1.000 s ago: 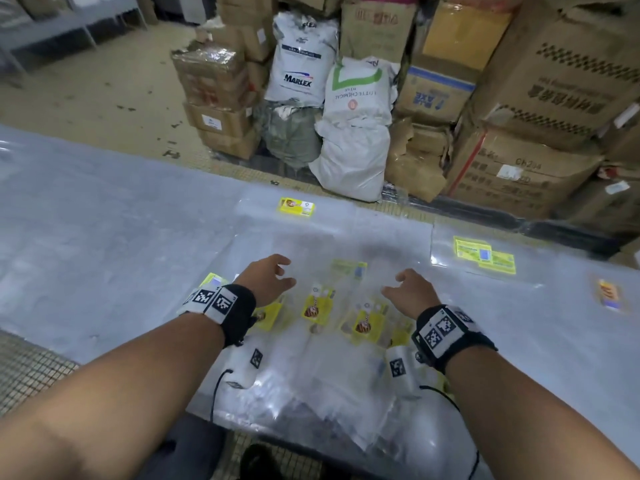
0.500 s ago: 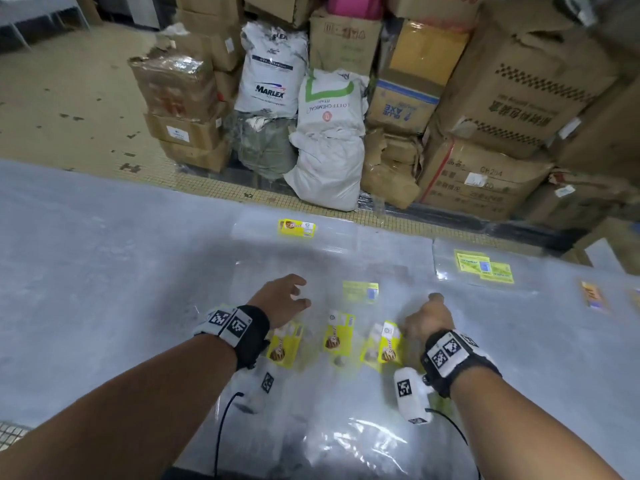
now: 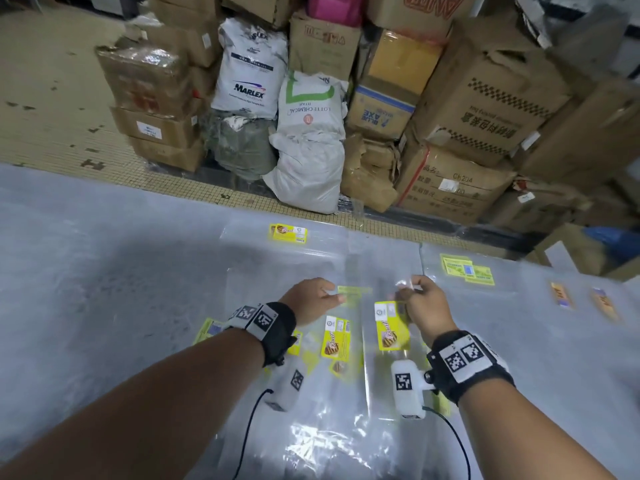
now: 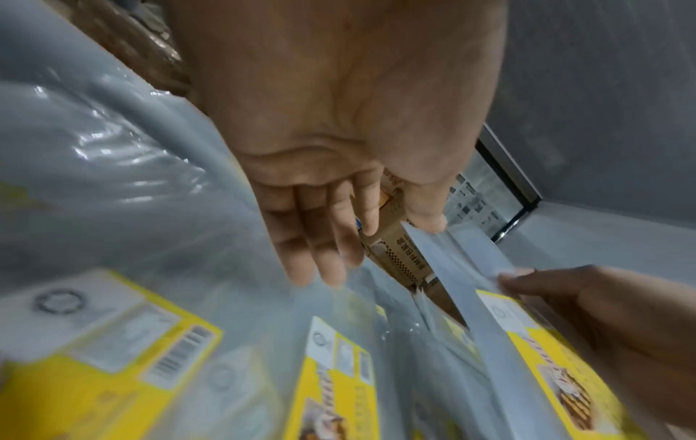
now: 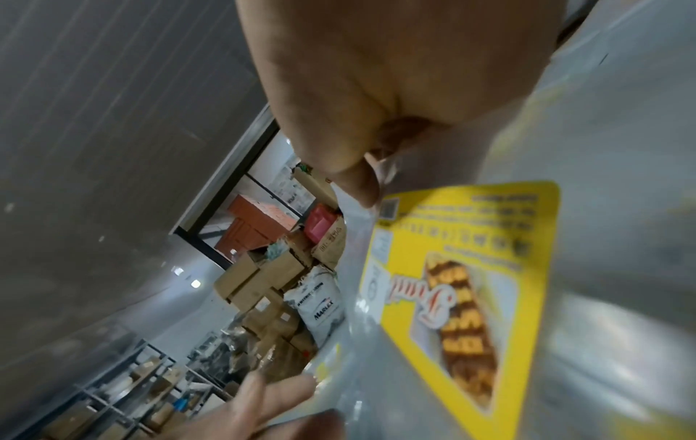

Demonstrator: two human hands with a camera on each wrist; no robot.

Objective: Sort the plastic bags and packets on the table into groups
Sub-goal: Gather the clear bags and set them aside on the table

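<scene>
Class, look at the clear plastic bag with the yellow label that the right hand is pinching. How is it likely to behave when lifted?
Probably floppy: the clear bag pinched by the right hand looks like thin film and already bends near its top edge. Likely very light, since it looks flat and empty. Possibly slippery: its glossy surface lies on other shiny bags, so it may slide.

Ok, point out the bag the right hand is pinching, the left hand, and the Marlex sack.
Pinched bag (image 3: 392,332): head view, on its yellow label.
Left hand (image 3: 310,301): head view, back of the hand.
Marlex sack (image 3: 249,81): head view, its white front.
</scene>
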